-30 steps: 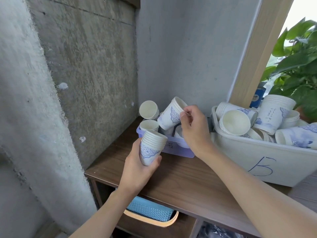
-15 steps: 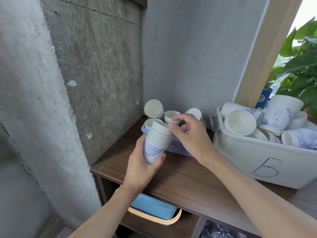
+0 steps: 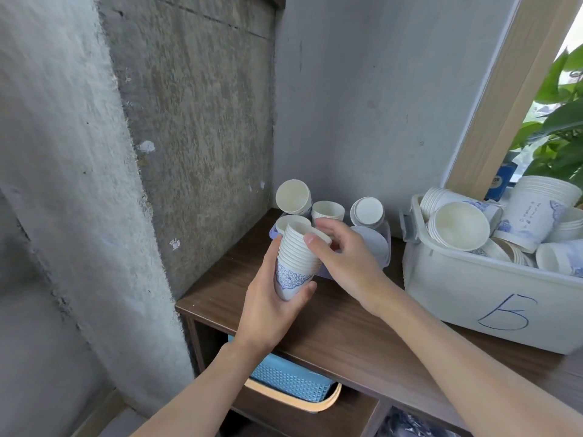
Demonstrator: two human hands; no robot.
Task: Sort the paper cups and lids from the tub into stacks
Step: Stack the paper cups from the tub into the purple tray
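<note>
Cup lifted from tub one sec ago is now nested onto stack. Stack is clamped in left grip above worktop; top rim is pinched by right grip. One more sorted.

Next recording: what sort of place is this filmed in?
Probably an indoor storage corner beside a window: bare concrete walls, a wooden shelf unit holding a white tub full of paper cups, and a leafy plant at the right edge.
</note>
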